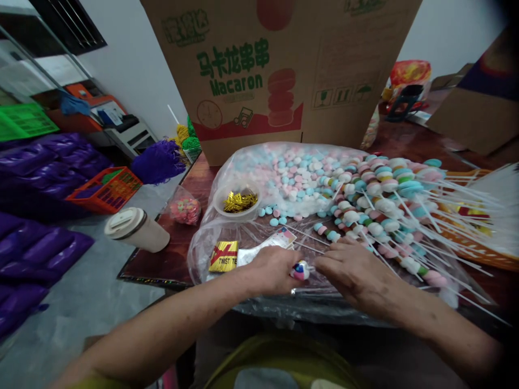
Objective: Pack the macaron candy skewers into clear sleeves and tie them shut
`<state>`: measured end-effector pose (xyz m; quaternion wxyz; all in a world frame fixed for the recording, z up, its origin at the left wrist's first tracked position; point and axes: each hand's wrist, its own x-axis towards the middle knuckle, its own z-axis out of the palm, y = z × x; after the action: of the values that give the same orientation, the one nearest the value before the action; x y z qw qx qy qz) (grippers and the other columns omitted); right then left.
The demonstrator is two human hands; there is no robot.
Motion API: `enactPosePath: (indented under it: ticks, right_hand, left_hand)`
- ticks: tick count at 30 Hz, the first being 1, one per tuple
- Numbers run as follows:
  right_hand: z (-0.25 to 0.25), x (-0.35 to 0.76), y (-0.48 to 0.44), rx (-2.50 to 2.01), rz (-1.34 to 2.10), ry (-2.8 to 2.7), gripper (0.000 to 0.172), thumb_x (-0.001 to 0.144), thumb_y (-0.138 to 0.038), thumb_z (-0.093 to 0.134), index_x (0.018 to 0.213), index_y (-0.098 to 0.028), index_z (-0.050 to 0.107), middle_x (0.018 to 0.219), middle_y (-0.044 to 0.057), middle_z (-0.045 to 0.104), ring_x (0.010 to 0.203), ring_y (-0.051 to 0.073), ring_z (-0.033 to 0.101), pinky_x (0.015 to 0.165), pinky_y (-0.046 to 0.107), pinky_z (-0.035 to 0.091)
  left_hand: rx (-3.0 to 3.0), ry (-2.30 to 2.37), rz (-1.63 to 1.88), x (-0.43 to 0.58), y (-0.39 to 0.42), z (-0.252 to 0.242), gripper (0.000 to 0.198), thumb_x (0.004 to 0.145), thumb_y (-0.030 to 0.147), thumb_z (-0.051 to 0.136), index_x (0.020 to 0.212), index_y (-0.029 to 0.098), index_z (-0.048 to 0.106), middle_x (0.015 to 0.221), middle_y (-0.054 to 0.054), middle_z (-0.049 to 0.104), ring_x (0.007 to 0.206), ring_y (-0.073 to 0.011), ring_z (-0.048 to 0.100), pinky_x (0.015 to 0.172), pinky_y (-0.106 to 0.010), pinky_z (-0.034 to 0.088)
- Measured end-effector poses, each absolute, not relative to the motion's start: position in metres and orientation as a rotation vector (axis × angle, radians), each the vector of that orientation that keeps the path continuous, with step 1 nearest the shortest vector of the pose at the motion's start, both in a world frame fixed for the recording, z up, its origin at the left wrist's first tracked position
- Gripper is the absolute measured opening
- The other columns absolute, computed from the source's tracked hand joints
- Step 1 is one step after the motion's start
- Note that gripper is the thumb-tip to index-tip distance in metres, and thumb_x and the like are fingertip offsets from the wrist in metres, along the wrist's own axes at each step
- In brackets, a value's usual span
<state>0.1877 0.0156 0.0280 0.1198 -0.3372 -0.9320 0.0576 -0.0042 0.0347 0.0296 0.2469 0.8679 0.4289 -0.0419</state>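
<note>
My left hand (273,268) is closed around a small wrapped packet (300,269) with a colourful print on white, low over the plastic-covered table. Close to the packet's right end, my right hand (353,272) has its fingers pinched together; what is between them is too small to make out. Just behind the hands lie thin white sticks (310,240) and a short skewer of pastel sweets (326,232). A silvery printed wrapper (261,251) lies beside my left wrist, with a yellow pack of twist ties (224,256) to its left.
A bowl (221,208) holds gold twist ties. Loose pastel sweets (298,175) lie behind it, and many sweet skewers (385,210) are heaped at right. A large Macaron carton (279,102) stands behind. A lidded cup (140,229) stands near the left table edge.
</note>
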Motion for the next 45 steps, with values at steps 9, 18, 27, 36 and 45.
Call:
enactPosePath:
  ticks: [9,18,27,36,45]
  right_hand:
    - [0.027,0.198,0.019,-0.868,0.088,-2.718,0.026,0.084,-0.012,0.037,0.071,-0.019,0.058,0.064,0.003,0.057,0.061,0.015,0.044,0.062,0.031,0.028]
    - [0.014,0.19,0.011,-0.892,0.299,-2.455,0.038,0.08,-0.01,0.04,0.116,-0.018,0.049,0.099,0.012,0.06,0.089,0.019,0.054,0.074,0.032,0.045]
    - [0.011,0.189,0.026,-1.166,0.558,-2.059,0.041,0.086,-0.029,0.044,0.125,-0.018,0.04,0.098,0.008,0.055,0.085,0.017,0.053,0.074,0.029,0.046]
    - [-0.019,0.13,0.01,-1.135,1.451,-1.504,0.025,0.077,-0.043,0.056,0.08,-0.019,0.052,0.065,-0.002,0.057,0.055,0.011,0.052,0.052,0.025,0.045]
    - [-0.015,0.129,0.006,-1.143,1.39,-1.492,0.027,0.082,-0.044,0.05,0.076,-0.018,0.049,0.057,-0.004,0.05,0.045,0.008,0.043,0.042,0.021,0.037]
  left_hand:
    - [1.792,0.694,-0.112,-0.028,0.059,0.027,0.06,0.058,0.042,0.073,0.109,0.017,0.052,0.089,-0.003,0.061,0.078,-0.0169,0.057,0.065,-0.024,0.043]
    - [1.707,0.693,0.034,-0.014,0.035,0.013,0.019,0.079,0.03,0.052,0.091,0.016,0.053,0.068,0.003,0.05,0.061,-0.0102,0.048,0.056,-0.019,0.041]
    - [1.632,1.079,0.248,-0.017,0.022,0.002,0.031,0.087,0.041,0.03,0.081,0.016,0.047,0.065,0.002,0.049,0.06,-0.0105,0.048,0.056,-0.021,0.04]
    - [1.447,1.242,0.531,-0.014,0.023,-0.021,0.054,0.085,0.059,0.018,0.067,0.017,0.046,0.059,0.001,0.046,0.058,-0.0118,0.045,0.056,-0.024,0.038]
    - [1.153,0.96,0.716,-0.029,0.012,-0.015,0.031,0.08,0.046,0.05,0.078,0.014,0.051,0.065,0.002,0.046,0.056,-0.0068,0.04,0.054,-0.018,0.033]
